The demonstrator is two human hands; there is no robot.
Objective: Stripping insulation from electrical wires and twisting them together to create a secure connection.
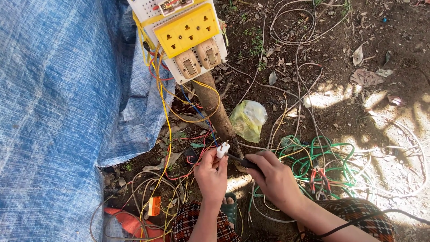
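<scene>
Lower centre of the frame: two bare hands over dirt ground. The left hand (211, 172) is closed around one white plug (222, 149), which stands upright above the fingertips with its two pins pointing up. The right hand (274, 175) is closed around one dark-handled screwdriver (239, 160); its shaft slants up and left, and the tip touches the plug's side.

Upper centre: one white perforated board (179, 38) fixed to one wooden post (215, 107). The board carries one yellow socket block (187, 29) and, just below it, two beige switches (199, 60) side by side. Yellow, red and blue wires (165, 112) hang from the board's lower left edge and run down toward the hands.

Left half: one blue tarp (53, 116), creased, reaching from top to bottom of the frame.

Centre, just right of the post: one crumpled yellow-green bag (248, 118).

Right of centre: one coil of green wire (331, 161) lying beside the right hand, with thin white wires (298, 58) looping across the soil above it.

Lower left: one small orange block (154, 206) among the tangled wires. Between the forearms at the bottom edge: one green sandal (230, 208), partly hidden.
</scene>
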